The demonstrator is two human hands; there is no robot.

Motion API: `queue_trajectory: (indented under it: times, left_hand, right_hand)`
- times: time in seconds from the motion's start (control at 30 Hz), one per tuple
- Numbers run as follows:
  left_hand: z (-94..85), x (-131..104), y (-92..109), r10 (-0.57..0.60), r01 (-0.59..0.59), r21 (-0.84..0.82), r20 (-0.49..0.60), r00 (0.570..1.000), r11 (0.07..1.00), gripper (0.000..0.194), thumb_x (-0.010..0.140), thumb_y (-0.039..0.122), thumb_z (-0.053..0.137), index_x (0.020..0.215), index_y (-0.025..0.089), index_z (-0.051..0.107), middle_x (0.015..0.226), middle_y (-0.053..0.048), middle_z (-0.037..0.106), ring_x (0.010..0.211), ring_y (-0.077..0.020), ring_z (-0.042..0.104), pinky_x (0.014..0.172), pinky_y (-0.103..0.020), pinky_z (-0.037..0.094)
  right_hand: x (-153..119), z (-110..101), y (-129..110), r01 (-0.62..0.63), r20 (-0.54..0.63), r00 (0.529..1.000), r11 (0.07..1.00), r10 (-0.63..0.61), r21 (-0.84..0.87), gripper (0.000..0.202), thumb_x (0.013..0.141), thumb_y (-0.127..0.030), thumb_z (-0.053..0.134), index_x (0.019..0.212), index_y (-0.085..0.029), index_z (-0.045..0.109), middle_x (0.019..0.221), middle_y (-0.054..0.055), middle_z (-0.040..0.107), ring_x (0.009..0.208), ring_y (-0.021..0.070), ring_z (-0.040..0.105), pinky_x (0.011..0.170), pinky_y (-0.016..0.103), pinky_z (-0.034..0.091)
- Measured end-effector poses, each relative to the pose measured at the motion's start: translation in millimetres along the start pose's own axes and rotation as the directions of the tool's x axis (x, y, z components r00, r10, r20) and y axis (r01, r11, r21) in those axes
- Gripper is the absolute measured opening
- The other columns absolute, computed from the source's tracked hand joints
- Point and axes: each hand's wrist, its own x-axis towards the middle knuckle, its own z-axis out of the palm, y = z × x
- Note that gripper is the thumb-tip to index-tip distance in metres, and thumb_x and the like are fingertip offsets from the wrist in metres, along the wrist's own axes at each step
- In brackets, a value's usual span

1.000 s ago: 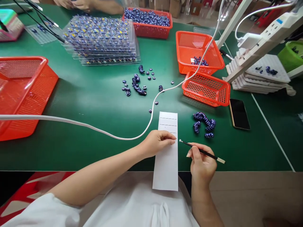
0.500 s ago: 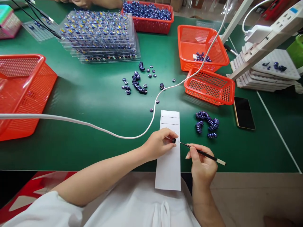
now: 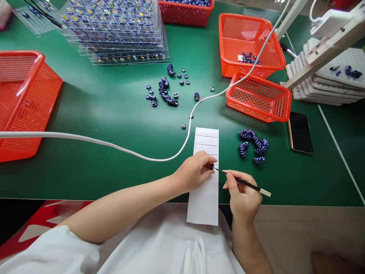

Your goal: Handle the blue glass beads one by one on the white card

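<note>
Between thumb and fingertips, my left hand [image 3: 191,173] pinches a small dark bead-like piece [image 3: 211,166] above a lined white paper strip [image 3: 203,205]. My right hand [image 3: 244,194] grips a thin black paintbrush [image 3: 248,183] with a pale end, pen-fashion. The brush's fine tip meets the small piece or lies right at it; the exact contact is too small to tell. The paper strip lies over the table's front edge, partly hidden under my left hand. To the right of the strip, several dark blue shiny pieces lie in curved rows [image 3: 258,144].
A white cable [image 3: 137,154] crosses the green table [image 3: 114,125]. Beyond it lie loose striped pieces [image 3: 168,97] and stacked clear trays [image 3: 114,34]. Red baskets [image 3: 248,23] stand left, back and right. A phone [image 3: 301,133] and a post with a power strip [image 3: 327,49] are at right.
The brush in my right hand has moved left, bringing its tip to the small dark piece. My left hand keeps its pinch. The whole view has tilted slightly downward.
</note>
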Motion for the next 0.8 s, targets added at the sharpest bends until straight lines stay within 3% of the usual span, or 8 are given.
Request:
queue_trajectory:
  times: [0.6,0.7,0.8]
  left_hand:
    - [-0.5,0,1,0.031,-0.031,0.031,0.006,1.000,0.999,0.022,0.082,0.008,0.067,0.101,0.016,0.061,0.085,-0.001,0.060,0.076,-0.0136,0.060,0.072,-0.025,0.052]
    - [-0.5,0,1,0.027,-0.027,0.032,0.007,1.000,0.999,0.021,0.082,0.008,0.066,0.101,0.016,0.061,0.085,-0.001,0.060,0.076,-0.0137,0.060,0.072,-0.025,0.052]
    - [-0.8,0,2,0.024,-0.024,0.034,0.012,1.000,0.999,0.021,0.083,0.007,0.063,0.101,0.016,0.061,0.085,-0.001,0.061,0.076,-0.0137,0.060,0.072,-0.025,0.052]
  right_hand:
    - [-2,0,4,0.121,0.042,0.992,0.990,-0.119,-0.070,0.008,0.087,-0.024,0.069,0.094,-0.019,0.072,0.089,0.003,0.073,0.054,0.0093,0.064,0.052,0.023,0.055]
    - [-1,-2,8,0.208,0.105,0.973,0.978,-0.204,-0.030,0.009,0.088,-0.018,0.067,0.096,-0.021,0.070,0.095,0.004,0.073,0.061,0.0111,0.066,0.056,0.025,0.056]
    - [2,-5,11,0.325,0.213,0.923,0.946,-0.321,0.016,0.017,0.088,-0.011,0.064,0.100,-0.023,0.067,0.101,0.005,0.072,0.080,0.0163,0.070,0.066,0.030,0.059]
